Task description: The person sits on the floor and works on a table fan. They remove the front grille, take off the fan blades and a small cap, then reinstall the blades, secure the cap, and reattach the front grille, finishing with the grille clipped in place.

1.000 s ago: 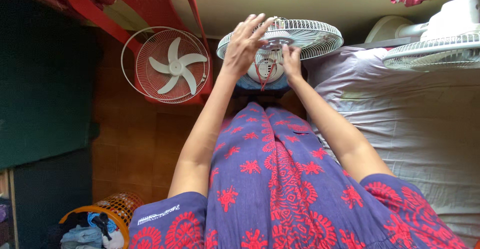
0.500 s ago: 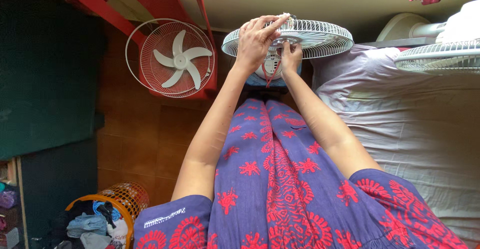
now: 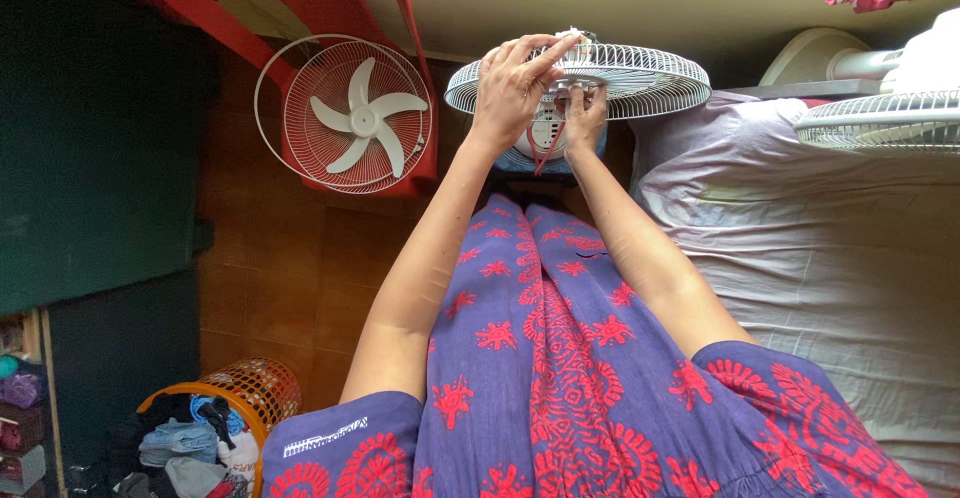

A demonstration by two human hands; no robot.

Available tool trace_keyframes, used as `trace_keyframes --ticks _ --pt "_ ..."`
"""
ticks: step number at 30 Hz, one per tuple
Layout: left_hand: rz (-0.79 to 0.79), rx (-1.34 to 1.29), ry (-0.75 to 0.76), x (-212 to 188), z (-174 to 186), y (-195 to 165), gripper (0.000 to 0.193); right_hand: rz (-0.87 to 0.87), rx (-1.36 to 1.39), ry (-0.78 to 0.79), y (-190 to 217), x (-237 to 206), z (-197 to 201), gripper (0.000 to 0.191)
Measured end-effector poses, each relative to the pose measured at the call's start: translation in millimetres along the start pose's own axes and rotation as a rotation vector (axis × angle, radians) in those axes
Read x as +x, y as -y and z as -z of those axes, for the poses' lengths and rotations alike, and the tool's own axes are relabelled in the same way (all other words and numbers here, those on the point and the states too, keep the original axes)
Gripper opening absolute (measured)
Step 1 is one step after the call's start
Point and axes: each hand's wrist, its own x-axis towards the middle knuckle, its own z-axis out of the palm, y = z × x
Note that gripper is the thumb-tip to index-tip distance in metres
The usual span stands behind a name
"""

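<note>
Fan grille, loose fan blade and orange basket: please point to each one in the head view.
Fan grille (image 3: 640,80), head view, on the white wire mesh right of the hands.
Fan blade (image 3: 362,121), head view, on its white hub.
Orange basket (image 3: 262,388), head view, on its woven side wall.

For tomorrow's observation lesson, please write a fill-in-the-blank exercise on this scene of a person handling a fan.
1. Both hands, the left hand and the right hand, are on a white ____ fan guard.
2. The second fan leans against a ____ plastic chair.
3. The basket of clothes on the floor is ____.

Missing words: wire; red; orange
</note>
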Motion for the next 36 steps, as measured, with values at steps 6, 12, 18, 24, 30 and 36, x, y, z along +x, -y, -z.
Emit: trace_keyframes --ticks 6,12,18,24,30,36 --pt "-0.012 0.009 0.038 -5.4 0.3 6.2 0.043 -0.209 0.160 0.240 -9.4 4.9 35.0 0.045" --pt "0.066 -0.126 0.002 -30.5 -7.2 41.8 0.058 0.234 -0.602 -0.269 4.3 9.8 128.7 0.048" --pt "0.189 -0.187 -0.068 -73.7 -15.9 86.4 0.061 0.761 -0.884 0.003 62.2 -3.4 147.6 0.089" --pt "0.186 -0.223 -0.120 -80.4 -33.3 95.6 0.061 0.777 -0.910 0.114 87.4 -5.1 120.8 0.104" --pt "0.155 -0.175 -0.144 -81.5 -47.1 99.9 0.062 0.753 -0.962 0.149 92.6 1.4 129.2 0.100" --pt "0.176 -0.161 -0.093 -70.3 -34.5 101.8 0.064 0.741 -0.932 0.094 97.5 -3.3 120.7 0.093"
